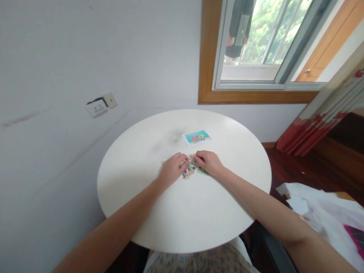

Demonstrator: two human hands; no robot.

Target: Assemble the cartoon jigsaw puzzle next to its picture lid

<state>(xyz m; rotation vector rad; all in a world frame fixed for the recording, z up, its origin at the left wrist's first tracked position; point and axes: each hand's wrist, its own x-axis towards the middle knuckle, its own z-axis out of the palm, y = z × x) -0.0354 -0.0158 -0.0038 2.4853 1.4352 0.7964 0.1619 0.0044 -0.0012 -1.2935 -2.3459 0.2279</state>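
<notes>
A small heap of loose, many-coloured jigsaw pieces lies near the middle of the round white table. My left hand rests at the heap's left side, its fingers curled in toward the pieces. From the right, my right hand reaches in with bent fingers, thumb close to the heap. Whatever the fingertips of either hand grip is too small to make out. Under the right palm a green flat thing partly shows. Just beyond the hands lies a turquoise card with cartoon figures.
Grey smudges mark the tabletop left of the card. A wall with a socket stands behind, and a wood-framed window is at the back right. White sheets or bags and a pink-edged object lie at the right.
</notes>
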